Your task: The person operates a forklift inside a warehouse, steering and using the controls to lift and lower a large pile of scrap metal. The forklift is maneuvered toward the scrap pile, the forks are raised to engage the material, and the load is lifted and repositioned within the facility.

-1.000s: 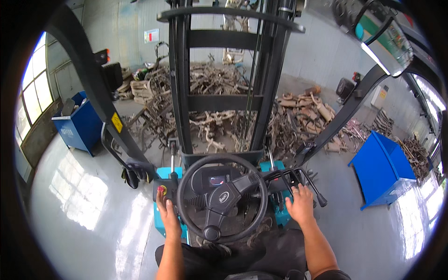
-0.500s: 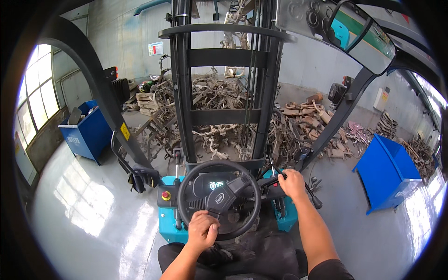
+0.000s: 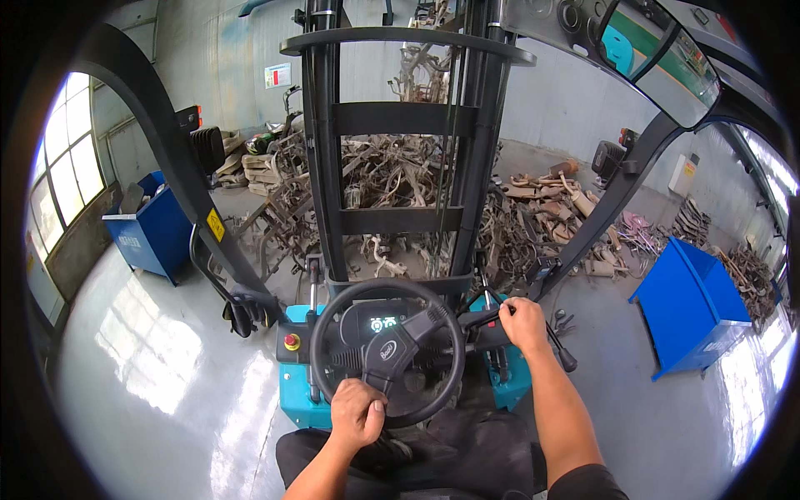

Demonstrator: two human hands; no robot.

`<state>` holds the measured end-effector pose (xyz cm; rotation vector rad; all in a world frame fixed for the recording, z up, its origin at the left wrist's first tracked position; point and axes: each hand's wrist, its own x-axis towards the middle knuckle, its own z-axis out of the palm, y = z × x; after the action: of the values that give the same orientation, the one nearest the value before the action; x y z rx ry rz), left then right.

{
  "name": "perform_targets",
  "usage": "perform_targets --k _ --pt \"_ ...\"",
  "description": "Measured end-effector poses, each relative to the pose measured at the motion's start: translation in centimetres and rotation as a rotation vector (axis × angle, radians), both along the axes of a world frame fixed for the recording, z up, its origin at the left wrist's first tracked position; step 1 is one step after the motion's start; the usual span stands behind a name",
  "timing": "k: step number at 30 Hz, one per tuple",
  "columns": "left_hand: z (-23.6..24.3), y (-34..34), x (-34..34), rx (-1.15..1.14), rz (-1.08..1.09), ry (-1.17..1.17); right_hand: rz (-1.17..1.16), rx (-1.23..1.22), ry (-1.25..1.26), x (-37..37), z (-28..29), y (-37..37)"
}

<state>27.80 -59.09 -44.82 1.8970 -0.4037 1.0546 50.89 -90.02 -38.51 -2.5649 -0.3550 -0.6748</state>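
My left hand (image 3: 358, 412) is closed around the lower left of the black steering wheel (image 3: 457, 367). My right hand (image 3: 523, 323) grips a black control lever (image 3: 500, 312) to the right of the wheel, with the lever's grip mostly covered by the fingers. Between the spokes and the rim shows a lit dashboard display (image 3: 382, 323). A red emergency-stop button (image 3: 292, 342) sits on the console to the left. Straight ahead rises the black forklift mast (image 3: 322, 167), with crossbars (image 3: 404, 119) between its uprights.
Beyond the mast lies a heap of rusty metal parts (image 3: 383, 167), spreading right toward more scrap pipes (image 3: 554, 204). Blue metal bins stand on the left (image 3: 150, 237) and right (image 3: 692, 308). Black guard pillars (image 3: 171, 142) frame the cab, and a mirror (image 3: 679, 83) hangs at upper right.
The mast's crossbars have slid downward. My view has tipped slightly, so the dashboard and wall appear higher. Both hands keep their holds on the wheel and lever.
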Motion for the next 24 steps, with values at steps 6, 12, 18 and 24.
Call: perform_targets --k 6,12,18,24 --pt "-0.3 0.3 -0.1 -0.002 -0.006 0.005 0.002 0.026 -0.004 -0.2 -0.2 -0.1" --pt "-0.7 -0.1 -0.2 0.008 0.011 -0.002 -0.012 0.027 0.015 -0.9 -0.9 -0.7" --pt "-0.7 -0.1 -0.2 0.012 0.029 -0.012 -0.013 -0.001 0.004 -0.4 -0.9 -0.6" --pt "-1.0 -0.3 -0.4 0.015 0.041 -0.008 -0.038 -0.024 -0.010 -0.3 -0.3 -0.2"
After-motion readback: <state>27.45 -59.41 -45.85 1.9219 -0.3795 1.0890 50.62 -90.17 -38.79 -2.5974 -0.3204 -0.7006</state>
